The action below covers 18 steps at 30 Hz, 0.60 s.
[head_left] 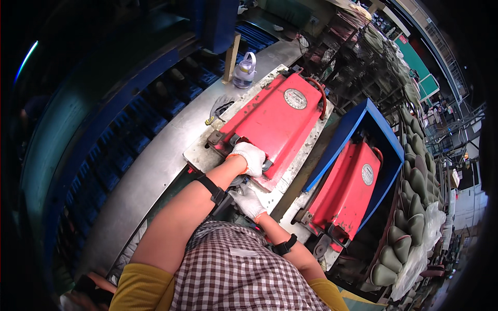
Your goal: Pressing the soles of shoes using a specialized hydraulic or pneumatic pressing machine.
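Note:
A red metal machine point(275, 122) with a round silver plate on its top lies on a pale, stained board in front of me. My left hand point(250, 157), in a white knit glove, is closed around the metal handle point(267, 165) at the machine's near end. Just below it, close to my body, is my right hand point(248, 202), also gloved. Its fingers are bent in at a small grey part under the machine's near edge; what they hold is mostly hidden. Black straps circle both my forearms.
A second red machine point(345, 192) sits inside a blue metal hood point(314, 176) on the right. A lidded bottle point(244, 72) stands on the curved metal table point(150, 171). Several grey-green padded cups point(410, 197) are piled at the far right, beside clear plastic point(423, 249).

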Tool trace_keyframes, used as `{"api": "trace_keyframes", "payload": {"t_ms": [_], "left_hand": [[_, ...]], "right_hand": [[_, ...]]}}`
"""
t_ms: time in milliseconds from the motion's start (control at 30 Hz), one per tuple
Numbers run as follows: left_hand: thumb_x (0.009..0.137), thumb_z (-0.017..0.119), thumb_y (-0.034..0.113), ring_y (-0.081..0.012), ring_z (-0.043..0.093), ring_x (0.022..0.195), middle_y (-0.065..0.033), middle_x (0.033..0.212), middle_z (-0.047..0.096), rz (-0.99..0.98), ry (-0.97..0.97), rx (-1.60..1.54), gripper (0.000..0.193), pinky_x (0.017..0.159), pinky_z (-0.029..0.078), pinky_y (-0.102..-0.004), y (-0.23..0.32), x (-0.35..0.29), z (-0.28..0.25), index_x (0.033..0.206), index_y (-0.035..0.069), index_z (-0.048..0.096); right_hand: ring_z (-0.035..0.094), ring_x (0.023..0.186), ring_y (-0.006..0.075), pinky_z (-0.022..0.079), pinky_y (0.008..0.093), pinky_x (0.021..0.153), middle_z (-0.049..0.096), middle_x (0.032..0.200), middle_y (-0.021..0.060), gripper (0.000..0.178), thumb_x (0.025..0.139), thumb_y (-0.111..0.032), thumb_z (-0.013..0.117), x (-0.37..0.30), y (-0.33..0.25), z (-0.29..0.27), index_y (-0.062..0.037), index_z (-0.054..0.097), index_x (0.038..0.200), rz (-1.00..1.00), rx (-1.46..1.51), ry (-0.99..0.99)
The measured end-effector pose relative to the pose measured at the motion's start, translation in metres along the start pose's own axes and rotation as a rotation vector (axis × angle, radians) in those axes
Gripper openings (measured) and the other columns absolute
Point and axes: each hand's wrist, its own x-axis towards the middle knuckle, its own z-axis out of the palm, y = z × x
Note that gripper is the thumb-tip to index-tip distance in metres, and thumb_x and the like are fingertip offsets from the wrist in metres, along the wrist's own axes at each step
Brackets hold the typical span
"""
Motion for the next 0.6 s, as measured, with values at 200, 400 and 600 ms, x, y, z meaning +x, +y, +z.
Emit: {"api": "trace_keyframes", "payload": {"t_ms": [200,400,600], "left_hand": [[0.069,0.066,0.026,-0.0317,0.077,0.094,-0.0159,0.097,0.078,0.003,-0.006,0.015,0.035,0.079,0.059,-0.0435,0.002,0.000,-0.002,0.096,0.010,0.082],[0.068,0.066,0.025,-0.0313,0.077,0.093,-0.0155,0.097,0.078,0.000,-0.011,0.009,0.036,0.078,0.059,-0.0430,-0.002,-0.002,0.000,0.096,0.009,0.082],[0.068,0.066,0.025,-0.0341,0.076,0.088,-0.0182,0.092,0.077,0.033,0.010,0.013,0.034,0.075,0.059,-0.0443,0.000,-0.001,0.001,0.093,0.007,0.081]], "right_hand": [[0.060,0.066,0.0104,0.051,0.0285,0.058,0.064,0.079,0.0014,0.033,0.097,-0.031,0.070,0.004,0.006,0.000,-0.0073,0.062,0.120,-0.023,-0.023,0.032],[0.060,0.066,0.0105,0.052,0.0287,0.059,0.063,0.080,0.0010,0.032,0.098,-0.031,0.070,-0.004,-0.006,0.002,-0.0079,0.062,0.118,0.016,-0.013,0.025],[0.059,0.065,0.0107,0.052,0.0288,0.058,0.062,0.078,0.0011,0.031,0.098,-0.031,0.070,0.005,0.007,0.001,-0.0080,0.062,0.118,0.000,-0.017,0.022]]}}
